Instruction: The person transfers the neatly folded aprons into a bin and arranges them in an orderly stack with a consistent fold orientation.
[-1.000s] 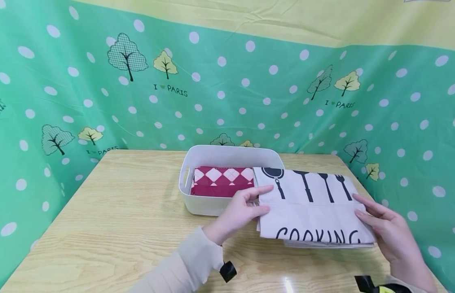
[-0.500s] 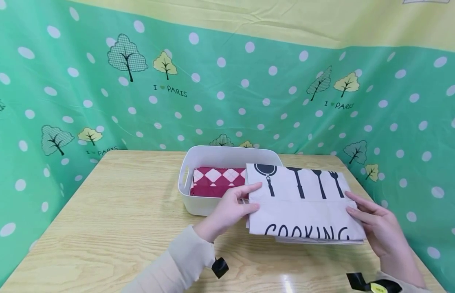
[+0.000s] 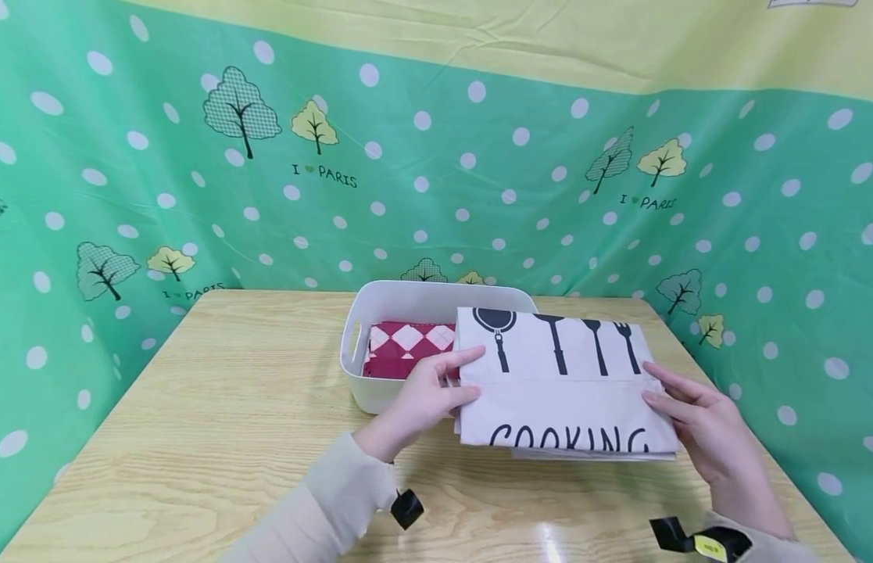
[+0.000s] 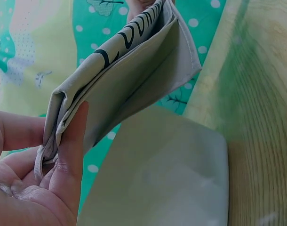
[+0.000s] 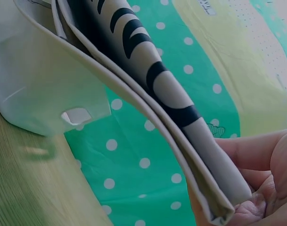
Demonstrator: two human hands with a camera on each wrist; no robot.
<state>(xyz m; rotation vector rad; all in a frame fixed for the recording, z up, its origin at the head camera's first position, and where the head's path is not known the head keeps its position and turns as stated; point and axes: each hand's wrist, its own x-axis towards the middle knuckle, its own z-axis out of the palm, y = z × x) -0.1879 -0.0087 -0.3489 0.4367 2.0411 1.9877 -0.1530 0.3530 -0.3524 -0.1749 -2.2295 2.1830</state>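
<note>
Two hands (image 3: 422,399) (image 3: 696,426) gripping one folded cloth (image 3: 563,383)

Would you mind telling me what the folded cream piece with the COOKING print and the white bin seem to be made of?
The folded cream piece with the COOKING print looks like woven cotton or canvas: matte, soft stacked layers, stitched hem. The white bin seems moulded plastic: smooth satin walls, rounded corners, cut-out handle.

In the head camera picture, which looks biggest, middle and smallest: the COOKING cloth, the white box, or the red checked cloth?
1. COOKING cloth, held nearer the camera, which may flatter it.
2. White box, partly hidden behind the cloth.
3. Red checked cloth, only partly showing inside the box.
</note>
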